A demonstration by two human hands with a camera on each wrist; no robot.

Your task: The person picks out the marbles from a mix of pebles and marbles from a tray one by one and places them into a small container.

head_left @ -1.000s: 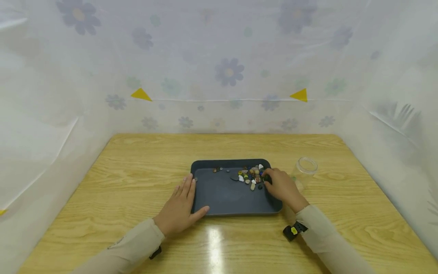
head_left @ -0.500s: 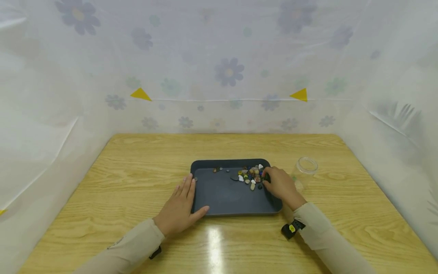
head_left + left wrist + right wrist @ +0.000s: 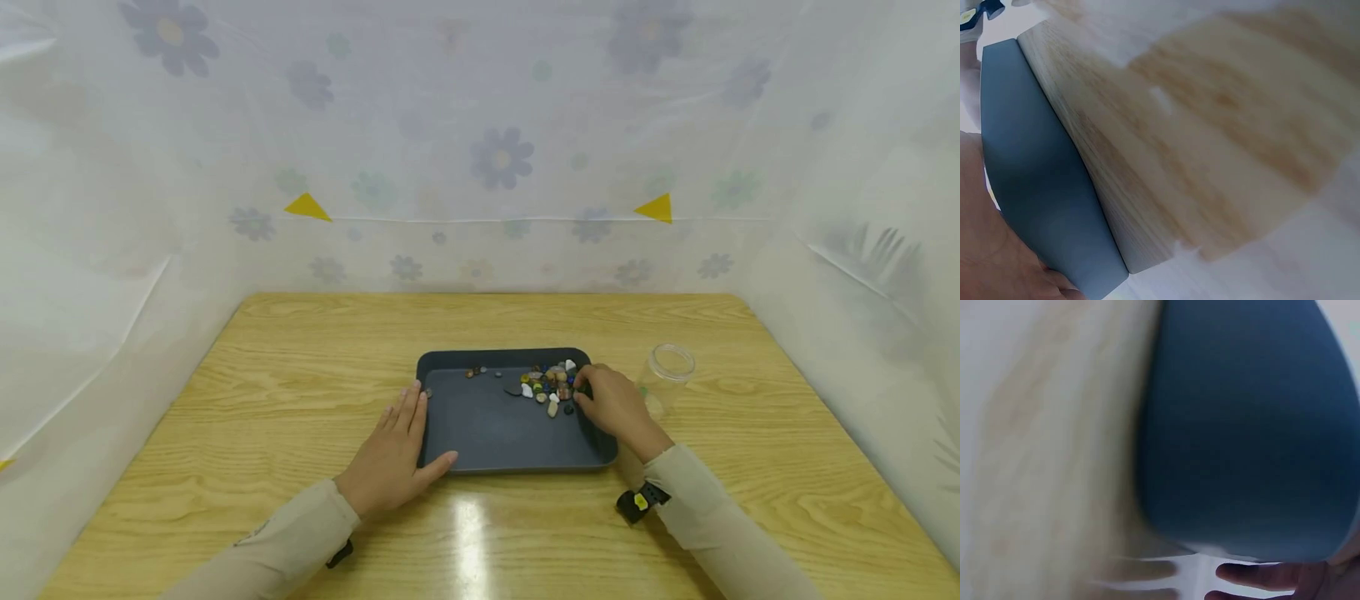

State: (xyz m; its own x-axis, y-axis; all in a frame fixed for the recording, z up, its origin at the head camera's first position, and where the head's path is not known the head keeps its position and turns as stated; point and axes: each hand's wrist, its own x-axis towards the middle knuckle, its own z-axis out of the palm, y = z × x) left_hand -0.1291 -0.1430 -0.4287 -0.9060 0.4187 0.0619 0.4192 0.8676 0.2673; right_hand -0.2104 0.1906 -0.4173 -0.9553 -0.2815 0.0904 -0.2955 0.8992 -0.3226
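A dark grey tray lies on the wooden table with a pile of small, colourful pebbles at its back right. My left hand rests along the tray's left rim, fingers straight and thumb over the front left corner; part of it also shows beside the tray wall in the left wrist view. My right hand reaches over the right rim, bent thumb and index finger at the pile's right side, around a dark green spot. Whether they pinch a pebble I cannot tell. Fingers show low in the right wrist view.
A clear jar without a lid stands right of the tray, close behind my right hand, with a few pale and green pieces inside. Several stray pebbles lie at the tray's back left. White flowered sheeting encloses the wooden table.
My right wrist has shifted slightly left and its fingers have moved a little at the pile's right side. The left hand and the tray stay in place.
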